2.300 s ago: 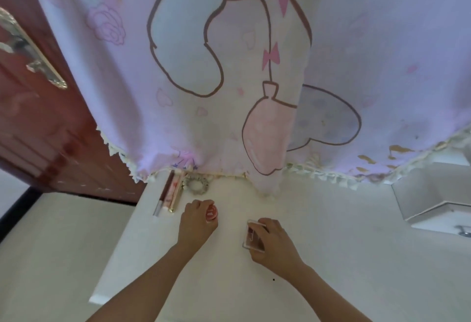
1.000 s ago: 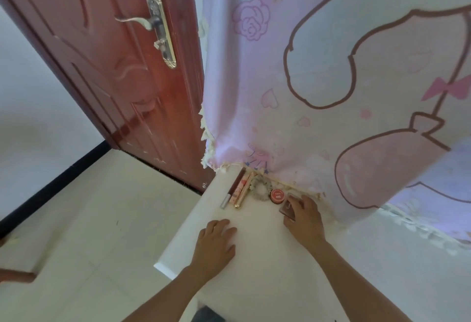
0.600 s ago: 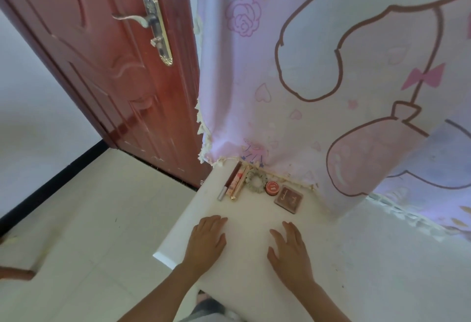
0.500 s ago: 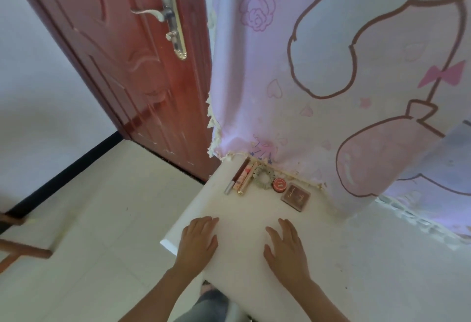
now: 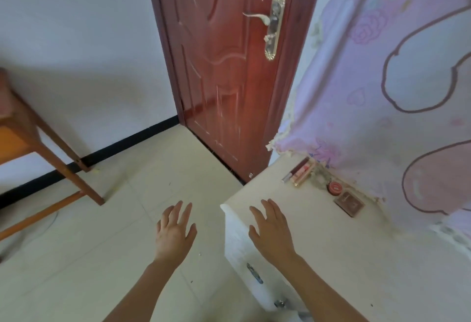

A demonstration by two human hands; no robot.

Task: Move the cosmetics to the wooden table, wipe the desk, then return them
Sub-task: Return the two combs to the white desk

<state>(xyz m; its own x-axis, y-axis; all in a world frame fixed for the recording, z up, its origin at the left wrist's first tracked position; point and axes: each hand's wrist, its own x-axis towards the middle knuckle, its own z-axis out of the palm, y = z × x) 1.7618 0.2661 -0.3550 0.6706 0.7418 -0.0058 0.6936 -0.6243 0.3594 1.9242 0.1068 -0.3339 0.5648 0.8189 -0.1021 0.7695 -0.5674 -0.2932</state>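
hovering left hand (image 5: 175, 231) over floor, right hand (image 5: 272, 230) above desk (image 5: 344, 258) corner, both empty, fingers spread. cosmetics (image 5: 334, 187) lined against curtain (image 5: 382, 92) on desk, probably freeing its front; wooden table (image 5: 11, 140) well apart.

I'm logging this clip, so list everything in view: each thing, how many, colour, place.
desk: one, white, right foreground
cosmetic tubes: three, dark red, pink and gold, desk's far edge
hair tie: one, pale, right of the tubes
round tin: one, red, beside the hair tie
square compact: one, brown, right of the tin
curtain: one, pink cartoon print, behind the desk
door: one, red-brown, left of the curtain
wooden table: one, orange-brown, far left
left hand: one, fingers straight, over the floor
right hand: one, fingers straight, over the desk's corner
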